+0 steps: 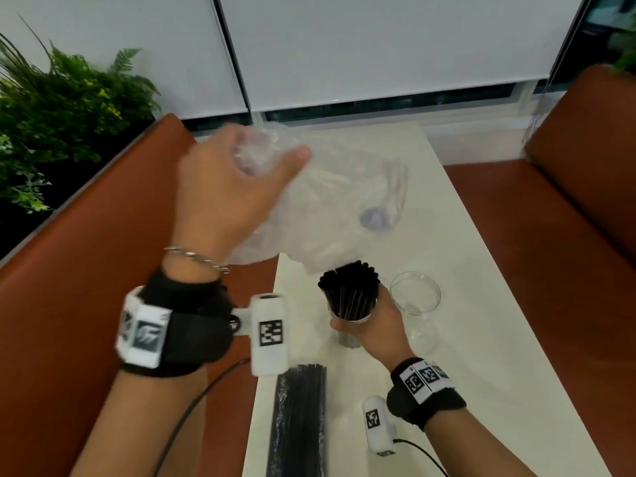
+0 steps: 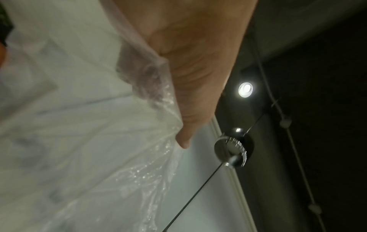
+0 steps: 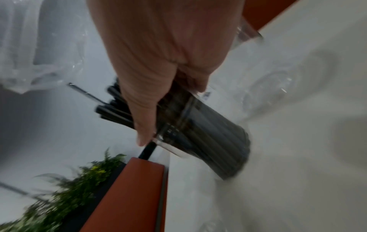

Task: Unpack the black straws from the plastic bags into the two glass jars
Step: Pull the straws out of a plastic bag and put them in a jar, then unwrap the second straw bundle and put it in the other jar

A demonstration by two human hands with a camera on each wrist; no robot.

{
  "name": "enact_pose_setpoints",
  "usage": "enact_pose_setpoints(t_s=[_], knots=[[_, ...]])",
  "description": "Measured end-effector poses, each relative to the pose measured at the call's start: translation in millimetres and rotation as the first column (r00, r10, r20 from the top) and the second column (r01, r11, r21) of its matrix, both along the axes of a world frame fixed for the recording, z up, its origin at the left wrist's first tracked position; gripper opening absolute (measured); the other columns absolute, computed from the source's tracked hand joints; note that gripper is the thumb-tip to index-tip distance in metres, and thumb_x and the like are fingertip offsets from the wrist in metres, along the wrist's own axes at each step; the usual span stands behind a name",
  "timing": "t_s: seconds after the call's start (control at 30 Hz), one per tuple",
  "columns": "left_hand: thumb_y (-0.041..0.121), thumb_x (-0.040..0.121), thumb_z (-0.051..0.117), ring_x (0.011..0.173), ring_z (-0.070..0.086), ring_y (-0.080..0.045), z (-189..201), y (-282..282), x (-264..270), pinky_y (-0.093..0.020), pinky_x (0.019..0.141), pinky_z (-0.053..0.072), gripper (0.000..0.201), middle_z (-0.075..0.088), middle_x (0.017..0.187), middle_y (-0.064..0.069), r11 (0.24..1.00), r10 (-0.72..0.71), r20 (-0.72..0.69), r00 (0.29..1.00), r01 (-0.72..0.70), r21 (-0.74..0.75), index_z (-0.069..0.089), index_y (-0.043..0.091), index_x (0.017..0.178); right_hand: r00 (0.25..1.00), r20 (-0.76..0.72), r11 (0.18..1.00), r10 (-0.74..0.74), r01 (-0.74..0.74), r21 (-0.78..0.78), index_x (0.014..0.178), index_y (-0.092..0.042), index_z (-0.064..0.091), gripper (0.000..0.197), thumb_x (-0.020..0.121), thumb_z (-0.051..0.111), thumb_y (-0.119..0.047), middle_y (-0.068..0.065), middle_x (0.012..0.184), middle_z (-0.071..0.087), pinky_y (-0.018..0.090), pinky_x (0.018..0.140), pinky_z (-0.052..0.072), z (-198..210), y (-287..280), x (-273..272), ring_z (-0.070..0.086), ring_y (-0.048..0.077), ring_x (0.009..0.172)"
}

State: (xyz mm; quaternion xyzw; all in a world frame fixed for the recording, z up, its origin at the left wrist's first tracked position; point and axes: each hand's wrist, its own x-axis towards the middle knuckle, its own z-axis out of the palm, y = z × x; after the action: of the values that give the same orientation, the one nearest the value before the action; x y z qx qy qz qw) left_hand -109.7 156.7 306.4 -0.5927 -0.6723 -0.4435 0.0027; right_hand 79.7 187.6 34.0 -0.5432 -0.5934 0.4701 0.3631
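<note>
My left hand (image 1: 241,173) is raised over the table and grips the bunched top of a clear plastic bag (image 1: 330,208), which hangs down empty; the crumpled bag (image 2: 143,81) lies against my palm. Under the bag's lower edge, a bundle of black straws (image 1: 349,287) stands in a glass jar (image 1: 349,333) on the white table (image 1: 481,356). My right hand (image 1: 375,321) grips this jar (image 3: 208,136) at its rim, thumb over the straws (image 3: 111,109). An empty second glass jar (image 1: 416,294) stands just to the right. A sealed bag of black straws (image 1: 299,421) lies near the table's front edge.
Brown bench seats (image 1: 86,304) flank the table on both sides. A green plant (image 1: 58,108) stands behind the left bench. White roller blinds (image 1: 378,46) cover the window at the table's far end. Cables trail from both wrist cameras over the table's near end.
</note>
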Motion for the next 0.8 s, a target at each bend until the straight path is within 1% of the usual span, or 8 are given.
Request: enact_pose_setpoints(t_s=[0.07, 0.13, 0.2, 0.27, 0.37, 0.53, 0.63, 0.8], knots=[[0.078, 0.081, 0.067, 0.069, 0.056, -0.001, 12.3, -23.9, -10.3, -0.019, 0.063, 0.046, 0.054, 0.063, 0.084, 0.016, 0.997, 0.000, 0.150, 0.989, -0.011, 0.073, 0.069, 0.027, 0.099, 0.987, 0.156, 0.999, 0.034, -0.038, 0.027, 0.159, -0.020, 0.034, 0.115, 0.066, 0.102, -0.023, 0.005, 0.154, 0.052, 0.010, 0.107, 0.043, 17.0, -10.6, 4.9, 0.053, 0.011, 0.142], [0.088, 0.074, 0.062, 0.070, 0.057, -0.024, 10.4, -45.0, -24.8, -0.042, 0.068, 0.051, 0.065, 0.063, 0.080, -0.004, 0.993, -0.069, 0.396, 0.916, 0.023, 0.118, 0.070, 0.025, 0.087, 0.969, 0.233, 0.993, 0.088, -0.103, 0.055, 0.169, -0.017, 0.012, 0.127, 0.074, 0.097, -0.029, -0.001, 0.167, 0.033, 0.019, 0.115, 0.030, 45.1, -23.2, 17.0, 0.035, 0.010, 0.152], [0.098, 0.064, 0.060, 0.076, 0.062, -0.046, -3.7, -61.6, -44.0, -0.057, 0.078, 0.055, 0.094, 0.061, 0.091, -0.033, 0.999, -0.044, 0.660, 0.750, 0.021, 0.043, 0.072, 0.010, 0.094, 0.978, 0.132, 0.982, 0.158, -0.171, 0.087, 0.166, -0.026, 0.023, 0.120, 0.072, 0.098, -0.033, -0.012, 0.163, 0.040, 0.020, 0.118, 0.032, 82.5, -36.5, 31.8, 0.038, 0.001, 0.147], [0.099, 0.056, 0.066, 0.115, 0.070, -0.053, -23.2, -78.7, -52.7, -0.074, 0.101, 0.050, 0.112, 0.064, 0.130, -0.034, 0.998, 0.003, 0.837, 0.547, 0.046, -0.034, 0.072, 0.010, 0.124, 0.967, 0.001, 0.962, 0.253, -0.252, 0.104, 0.152, -0.037, 0.045, 0.103, 0.066, 0.101, -0.039, -0.017, 0.151, 0.058, 0.026, 0.115, 0.047, 120.1, -54.1, 44.8, 0.056, 0.001, 0.138], [0.071, 0.083, 0.074, 0.133, 0.064, -0.043, -46.5, -107.3, -38.2, -0.072, 0.107, 0.048, 0.060, 0.068, 0.139, -0.017, 1.000, -0.022, 0.912, 0.409, 0.020, 0.016, 0.077, 0.026, 0.124, 0.933, -0.055, 0.928, 0.355, -0.344, 0.144, 0.134, -0.037, 0.065, 0.069, 0.072, 0.097, -0.033, -0.016, 0.129, 0.074, 0.020, 0.099, 0.057, 157.9, -83.3, 53.3, 0.071, 0.003, 0.118], [0.038, 0.107, 0.059, 0.112, 0.077, -0.024, -103.3, -140.4, -7.8, -0.053, 0.100, 0.060, 0.024, 0.080, 0.121, 0.000, 0.999, 0.014, 0.901, 0.433, 0.025, -0.027, 0.075, 0.031, 0.124, 0.949, -0.017, 0.949, 0.314, -0.315, -0.014, 0.102, -0.026, 0.082, 0.021, 0.083, 0.090, -0.024, -0.016, 0.109, 0.081, 0.028, 0.097, 0.061, 140.0, -119.7, 76.0, 0.077, 0.003, 0.104], [0.028, 0.106, 0.062, 0.088, 0.076, 0.004, -138.2, -153.1, -3.8, -0.022, 0.071, 0.064, 0.017, 0.076, 0.108, 0.006, 0.994, 0.097, 0.831, 0.548, -0.095, -0.053, 0.070, 0.027, 0.120, 0.949, 0.033, 0.947, 0.312, -0.308, -0.093, 0.091, -0.015, 0.082, 0.004, 0.089, 0.084, -0.018, 0.001, 0.102, 0.083, 0.030, 0.093, 0.059, 112.6, -132.3, 113.7, 0.081, 0.022, 0.089], [0.034, 0.102, 0.064, 0.107, 0.069, -0.015, -195.6, -167.7, 21.1, -0.040, 0.086, 0.060, 0.029, 0.069, 0.113, 0.018, 0.962, 0.250, 0.584, 0.772, -0.131, -0.238, 0.058, 0.033, 0.131, 0.928, 0.086, 0.909, 0.362, -0.332, -0.252, 0.075, -0.009, 0.077, 0.015, 0.088, 0.085, -0.012, 0.007, 0.087, 0.080, 0.025, 0.076, 0.060, 82.3, -151.0, 169.9, 0.074, 0.020, 0.075]])
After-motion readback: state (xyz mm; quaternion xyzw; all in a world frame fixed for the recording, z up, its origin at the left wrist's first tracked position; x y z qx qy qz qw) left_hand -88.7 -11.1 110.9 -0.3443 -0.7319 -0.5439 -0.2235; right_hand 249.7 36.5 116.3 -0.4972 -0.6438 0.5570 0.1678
